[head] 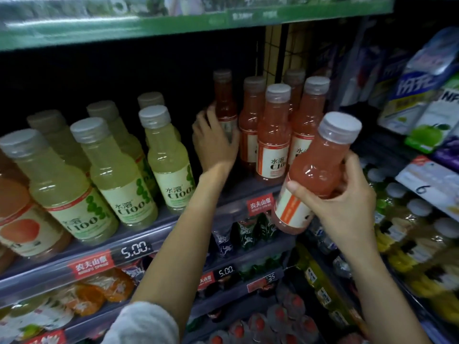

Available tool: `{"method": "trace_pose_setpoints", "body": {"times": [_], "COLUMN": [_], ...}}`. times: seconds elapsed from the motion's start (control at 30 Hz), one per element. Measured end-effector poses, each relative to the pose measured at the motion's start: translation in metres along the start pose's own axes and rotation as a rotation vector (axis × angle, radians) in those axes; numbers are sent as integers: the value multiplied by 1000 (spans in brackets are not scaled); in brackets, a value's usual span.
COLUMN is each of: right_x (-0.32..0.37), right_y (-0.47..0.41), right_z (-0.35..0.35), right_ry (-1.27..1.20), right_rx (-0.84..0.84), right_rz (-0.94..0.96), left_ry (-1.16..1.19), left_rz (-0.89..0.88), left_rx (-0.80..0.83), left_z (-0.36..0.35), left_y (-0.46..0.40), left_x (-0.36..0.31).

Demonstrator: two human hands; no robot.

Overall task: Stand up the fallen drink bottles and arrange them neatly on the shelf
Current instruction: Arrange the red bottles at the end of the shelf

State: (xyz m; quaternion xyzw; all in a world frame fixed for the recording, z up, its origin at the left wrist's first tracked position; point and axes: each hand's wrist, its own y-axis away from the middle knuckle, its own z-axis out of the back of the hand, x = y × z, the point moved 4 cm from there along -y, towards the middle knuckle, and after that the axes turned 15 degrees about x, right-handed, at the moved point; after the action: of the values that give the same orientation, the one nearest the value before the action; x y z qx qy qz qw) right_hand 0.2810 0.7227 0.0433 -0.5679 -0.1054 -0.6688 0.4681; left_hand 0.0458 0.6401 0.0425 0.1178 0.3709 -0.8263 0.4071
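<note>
1. Where nearest the camera: grey sleeve (146, 324) at lower edge, on the left arm.
2. Right hand (340, 199), in front of the shelf edge (154, 234); fingers (304, 192) curled round the lower body of a pink drink bottle (315, 170), thumb across its front. Bottle held off the shelf, tilted with white cap up and to the right, base overlapping the shelf edge in view.
3. Red brand tag (259, 203) on the shelf edge, just left of the held bottle; black price tag (135, 249) reading 5.00 further left.
4. Left hand (214, 142), reaching onto the shelf; fingers wrapped on the rear-left pink bottle (224, 100), gripping it at label height. That bottle upright, at the left of its group.
5. Standing pink bottles (273, 135), five others, upright in close rows, right part of the shelf.
6. Pale green bottles (116, 175), upright, C100 labels, left part of the shelf, apart from the pink group with a gap between.
7. Orange-labelled bottle (22, 219), far left edge, partly cut off.
8. Lower shelves (238, 289): assorted bottles and packs, blurred.
9. Cartons (422, 103), adjoining unit on the right, apple print on one.
</note>
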Motion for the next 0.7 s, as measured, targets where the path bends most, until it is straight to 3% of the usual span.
{"method": "trace_pose_setpoints", "body": {"times": [0.1,0.17,0.3,0.47,0.7], "right_x": [-7,-10,-14,-12,-14], "right_y": [6,9,8,0,-5], "right_z": [6,10,12,8,-1], "right_ry": [-1,-16,-21,-14,-10], "right_rx": [2,8,16,32,40], "right_rz": [-24,-38,-37,-21,-16], "left_ry": [-134,-207,-250,-54,113], "left_rz": [73,125,110,97,104], "left_rx": [-9,71,134,172,64], "left_z": [-9,-19,-30,-36,-25], "left_y": [-20,-32,-46,-48,-13], "left_x": [1,4,8,7,8]}}
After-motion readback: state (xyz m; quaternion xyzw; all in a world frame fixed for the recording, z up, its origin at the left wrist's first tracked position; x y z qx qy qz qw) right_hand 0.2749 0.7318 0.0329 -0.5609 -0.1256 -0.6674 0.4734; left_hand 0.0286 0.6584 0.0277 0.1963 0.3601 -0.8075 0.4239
